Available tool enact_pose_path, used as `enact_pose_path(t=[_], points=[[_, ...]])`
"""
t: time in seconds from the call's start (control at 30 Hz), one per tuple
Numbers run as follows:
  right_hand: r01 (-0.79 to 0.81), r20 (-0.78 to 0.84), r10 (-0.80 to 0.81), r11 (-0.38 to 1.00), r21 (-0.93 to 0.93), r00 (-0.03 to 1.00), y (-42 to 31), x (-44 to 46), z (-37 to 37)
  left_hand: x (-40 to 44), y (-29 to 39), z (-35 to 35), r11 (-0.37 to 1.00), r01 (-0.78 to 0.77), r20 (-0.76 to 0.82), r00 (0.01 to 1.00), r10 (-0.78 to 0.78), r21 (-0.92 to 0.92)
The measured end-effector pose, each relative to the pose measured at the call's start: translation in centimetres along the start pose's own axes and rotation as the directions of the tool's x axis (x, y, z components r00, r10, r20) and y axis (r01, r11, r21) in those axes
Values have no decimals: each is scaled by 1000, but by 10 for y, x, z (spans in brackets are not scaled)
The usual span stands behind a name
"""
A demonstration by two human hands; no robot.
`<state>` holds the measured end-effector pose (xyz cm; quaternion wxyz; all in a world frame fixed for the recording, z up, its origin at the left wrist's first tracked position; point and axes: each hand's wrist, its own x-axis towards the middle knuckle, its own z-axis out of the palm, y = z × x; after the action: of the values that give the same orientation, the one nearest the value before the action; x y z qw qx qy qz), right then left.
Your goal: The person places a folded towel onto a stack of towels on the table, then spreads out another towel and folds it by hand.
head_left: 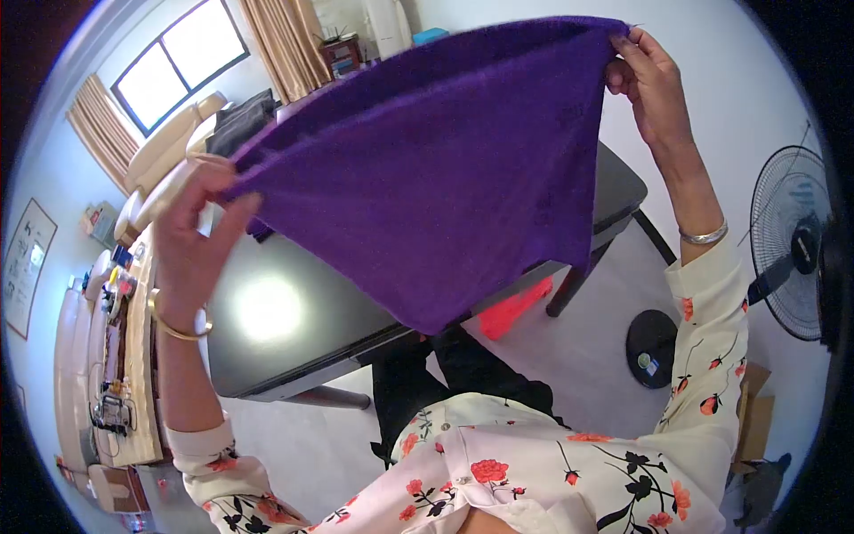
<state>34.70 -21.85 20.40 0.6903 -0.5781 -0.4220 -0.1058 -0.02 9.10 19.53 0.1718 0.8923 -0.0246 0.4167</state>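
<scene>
A purple cloth (pixel 445 178) is stretched between my two hands above a dark glossy table (pixel 267 329). Its upper edge is folded over, and the lower part hangs down to a rounded point past the table's near edge. My left hand (pixel 200 227), slightly blurred, pinches the cloth's left corner between thumb and fingers. At the upper right, the opposite corner is gripped in the fingertips of my right hand (pixel 645 84). Much of the tabletop is hidden behind the fabric.
A standing fan (pixel 792 240) is at the right, near a round black base (pixel 652 349). Something bright red (pixel 516 307) shows below the table. Along the left are a wooden table (pixel 133 374) with assorted items and a beige sofa (pixel 165 147). Dark fabric (pixel 240 120) lies behind the cloth.
</scene>
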Motion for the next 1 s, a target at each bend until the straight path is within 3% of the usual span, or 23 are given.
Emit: enact_pose_path(t=[0.07,0.1,0.2,0.23,0.3,0.33,0.4,0.47,0.53,0.6,0.67,0.73,0.77,0.8,0.83,0.87,0.93,1.0], points=[[24,-8,-24,1000,17,1000,-10,1,6,13,7,-27,998,-54,-65,996,54,-10],[48,-22,-48,998,26,999,-15,1,10,16,15,-38,984,2,-158,987,-31,-179],[1,84,1,1000,-30,996,-20,-5,26,29,6,-54,959,-227,1,973,230,172],[-20,117,20,1000,0,993,-19,-4,28,30,2,-62,959,-218,-1,975,222,178],[-2,109,0,1000,24,994,-19,2,25,35,-2,-78,964,-197,16,980,197,180],[10,91,-14,999,42,996,-21,3,24,32,1,-82,990,-77,-149,984,94,116],[-9,104,3,998,61,995,-21,2,25,33,11,-90,998,9,-189,982,4,68],[20,28,-20,1000,0,999,-25,1,30,32,10,-89,994,59,-172,984,-43,88],[17,69,-18,1000,23,997,-26,2,31,30,1,-90,989,109,-156,983,-93,102],[129,-12,-128,986,106,992,-29,-5,37,29,-7,-97,973,218,-30,976,-217,77],[121,2,-123,975,185,992,-22,-3,30,26,-3,-93,975,220,-50,975,-218,39],[109,17,-117,959,260,993,-30,-8,33,24,7,-91,972,213,-115,968,-224,-102],[121,5,-124,978,170,992,-44,-17,37,24,8,-92,971,213,-113,968,-225,-104],[131,-5,-131,988,78,991,-59,-25,47,24,9,-95,941,163,-84,977,-195,-296],[134,-157,-117,986,101,981,-68,-30,63,24,9,-98,871,112,-61,985,-161,-478],[129,-157,-113,987,99,981,-71,-32,67,24,8,-102,869,117,-58,985,-164,-480],[281,-151,-260,950,138,954,-73,-36,69,23,11,-107,757,98,-44,985,-166,-646],[290,-68,-283,949,125,957,-67,-36,56,20,5,-99,759,32,-101,987,-128,-650]])
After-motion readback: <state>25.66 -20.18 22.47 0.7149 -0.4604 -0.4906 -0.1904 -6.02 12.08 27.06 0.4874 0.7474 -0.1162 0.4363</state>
